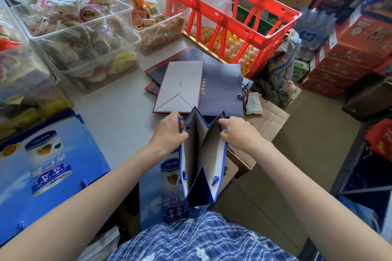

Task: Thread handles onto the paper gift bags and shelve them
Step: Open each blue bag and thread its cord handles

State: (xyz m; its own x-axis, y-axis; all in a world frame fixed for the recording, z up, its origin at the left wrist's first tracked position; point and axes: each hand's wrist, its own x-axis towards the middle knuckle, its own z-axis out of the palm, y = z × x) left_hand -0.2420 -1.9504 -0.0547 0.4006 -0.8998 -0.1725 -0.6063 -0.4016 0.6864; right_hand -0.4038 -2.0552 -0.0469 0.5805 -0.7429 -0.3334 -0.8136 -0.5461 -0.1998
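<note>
Standing open between them, the gift bag [203,154] has left hand [170,131] and right hand [237,131] pinching its walls.

Gold characters run down the dark flat gift bag [220,89] on the desk, too small to read. The blue printed box [48,154] at left carries large white Chinese characters, upside down here. Another blue carton [169,193] below shows "240", blurred.

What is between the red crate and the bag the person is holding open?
In the head view, flat dark blue paper gift bags lie stacked on the table between the red plastic crate and the open blue paper bag.
</note>
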